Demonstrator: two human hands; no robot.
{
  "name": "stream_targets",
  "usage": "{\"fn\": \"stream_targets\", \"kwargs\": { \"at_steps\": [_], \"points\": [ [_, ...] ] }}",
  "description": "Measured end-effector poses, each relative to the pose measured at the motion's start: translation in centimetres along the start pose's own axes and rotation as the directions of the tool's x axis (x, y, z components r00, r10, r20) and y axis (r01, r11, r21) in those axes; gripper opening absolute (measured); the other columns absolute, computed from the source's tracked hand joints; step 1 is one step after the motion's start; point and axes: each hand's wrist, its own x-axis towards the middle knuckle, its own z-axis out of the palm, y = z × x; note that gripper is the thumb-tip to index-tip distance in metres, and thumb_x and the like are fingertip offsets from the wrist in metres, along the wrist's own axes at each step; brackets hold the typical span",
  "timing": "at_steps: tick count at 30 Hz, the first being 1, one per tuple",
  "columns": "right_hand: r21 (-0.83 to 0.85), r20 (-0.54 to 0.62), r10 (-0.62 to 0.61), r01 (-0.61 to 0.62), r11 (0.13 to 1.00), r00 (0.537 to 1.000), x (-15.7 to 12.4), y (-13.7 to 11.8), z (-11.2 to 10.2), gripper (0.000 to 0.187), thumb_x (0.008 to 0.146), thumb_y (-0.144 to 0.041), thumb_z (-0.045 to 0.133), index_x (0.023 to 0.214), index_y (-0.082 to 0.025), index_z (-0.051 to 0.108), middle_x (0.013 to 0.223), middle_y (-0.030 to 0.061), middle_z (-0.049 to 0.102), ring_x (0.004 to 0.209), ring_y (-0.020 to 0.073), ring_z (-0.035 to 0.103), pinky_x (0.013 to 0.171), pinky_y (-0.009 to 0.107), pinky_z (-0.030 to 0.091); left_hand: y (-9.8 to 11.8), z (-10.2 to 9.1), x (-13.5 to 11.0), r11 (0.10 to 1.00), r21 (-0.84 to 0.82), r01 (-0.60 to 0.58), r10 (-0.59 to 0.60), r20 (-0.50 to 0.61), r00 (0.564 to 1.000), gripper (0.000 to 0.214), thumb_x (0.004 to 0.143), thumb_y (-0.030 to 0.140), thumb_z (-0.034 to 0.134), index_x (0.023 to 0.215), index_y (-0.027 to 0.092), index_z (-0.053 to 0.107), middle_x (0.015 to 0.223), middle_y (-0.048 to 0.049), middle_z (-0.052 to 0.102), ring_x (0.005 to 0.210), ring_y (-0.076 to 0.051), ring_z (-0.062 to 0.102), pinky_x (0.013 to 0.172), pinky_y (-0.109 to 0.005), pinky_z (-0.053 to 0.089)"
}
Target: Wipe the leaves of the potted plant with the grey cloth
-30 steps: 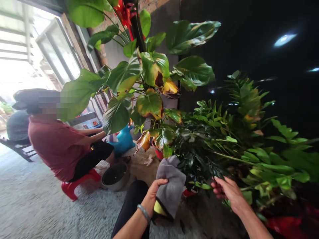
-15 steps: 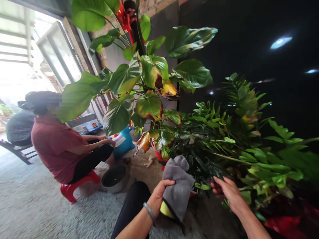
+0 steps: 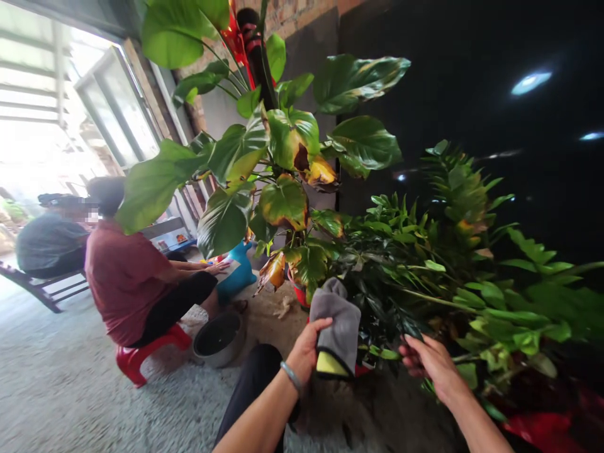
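Note:
My left hand (image 3: 304,352) is closed on a grey cloth (image 3: 336,321) with a yellow underside and dark edging. The cloth bunches upward and its lower corner hangs folded, showing the yellow. Further right, my right hand (image 3: 431,365) has its fingers curled, the thumb and forefinger pinching the end of a dark green leaf (image 3: 406,324). That leaf belongs to the low, dense plant (image 3: 377,277) in front of me. Behind the cloth, a taller potted plant (image 3: 285,201) has broad leaves, some yellow and brown at the edges.
To the left, a person in a red shirt (image 3: 127,270) sits on a red plastic stool (image 3: 129,362). A dark round tub (image 3: 219,340) stands on the floor near my knee. Another person (image 3: 51,236) sits on a bench farther back. More foliage (image 3: 514,321) spreads at right before a dark glossy wall (image 3: 448,69).
My left hand has shifted slightly up with the cloth, whose yellow corner now shows more. My right hand stays nearly still. The person in red has leaned and extended a hand.

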Motion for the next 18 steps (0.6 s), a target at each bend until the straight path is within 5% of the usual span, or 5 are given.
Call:
{"fn": "stream_targets", "kwargs": {
  "at_steps": [3, 5, 11, 14, 18],
  "points": [
    [-0.031, 0.016, 0.019, -0.019, 0.999, 1.000, -0.1, -0.2, -0.4, 0.017, 0.052, -0.032, 0.070, 0.056, -0.021, 0.058, 0.045, 0.0005, 0.062, 0.038, 0.0137, 0.054, 0.035, 0.022, 0.039, -1.5, -2.4, -0.9, 0.998, -0.021, 0.060, -0.057, 0.136, 0.989, 0.025, 0.066, 0.011, 0.058, 0.088, 0.004, 0.067, 0.065, -0.0114, 0.074, 0.061, -0.024, 0.071, 0.071, -0.034, 0.055],
    [-0.024, 0.045, 0.037, -0.036, 0.999, 0.998, 0.0, -0.3, -0.6, 0.020, 0.052, -0.033, 0.071, 0.056, -0.020, 0.057, 0.046, 0.0006, 0.062, 0.037, 0.0132, 0.053, 0.036, 0.022, 0.039, -0.6, -2.5, -2.4, 0.998, -0.062, 0.007, 0.006, 0.211, 0.977, 0.031, 0.061, 0.012, 0.057, 0.090, 0.005, 0.067, 0.068, -0.0104, 0.074, 0.070, -0.026, 0.072, 0.074, -0.035, 0.055],
    [0.014, 0.035, 0.025, -0.026, 1.000, 0.999, 0.5, 0.1, -0.3, 0.023, 0.051, -0.033, 0.073, 0.060, -0.020, 0.057, 0.048, 0.0019, 0.061, 0.039, 0.0137, 0.053, 0.037, 0.023, 0.038, 3.9, 2.3, -2.8, 0.955, -0.141, -0.259, 0.278, 0.137, 0.951, 0.020, 0.065, 0.012, 0.055, 0.081, 0.011, 0.067, 0.063, -0.0055, 0.073, 0.068, -0.025, 0.071, 0.078, -0.036, 0.055],
    [0.006, 0.002, 0.006, -0.006, 1.000, 1.000, 0.4, 0.1, 0.0, 0.024, 0.051, -0.035, 0.072, 0.059, -0.021, 0.054, 0.048, 0.0012, 0.061, 0.039, 0.0147, 0.053, 0.037, 0.024, 0.038, 2.1, 2.3, -0.9, 0.991, -0.042, -0.131, 0.133, 0.045, 0.990, 0.016, 0.068, 0.011, 0.055, 0.079, 0.009, 0.066, 0.055, -0.0063, 0.070, 0.056, -0.023, 0.069, 0.070, -0.035, 0.055],
    [-0.026, -0.008, 0.018, -0.018, 1.000, 1.000, -0.2, -0.4, 0.0, 0.020, 0.050, -0.033, 0.069, 0.061, -0.019, 0.059, 0.048, 0.0026, 0.062, 0.039, 0.0151, 0.054, 0.037, 0.024, 0.038, -1.7, -1.6, -0.1, 0.995, 0.037, 0.091, -0.093, 0.050, 0.994, 0.024, 0.063, 0.007, 0.054, 0.084, 0.005, 0.066, 0.058, -0.0095, 0.071, 0.055, -0.022, 0.068, 0.064, -0.031, 0.054]
  ]
}}
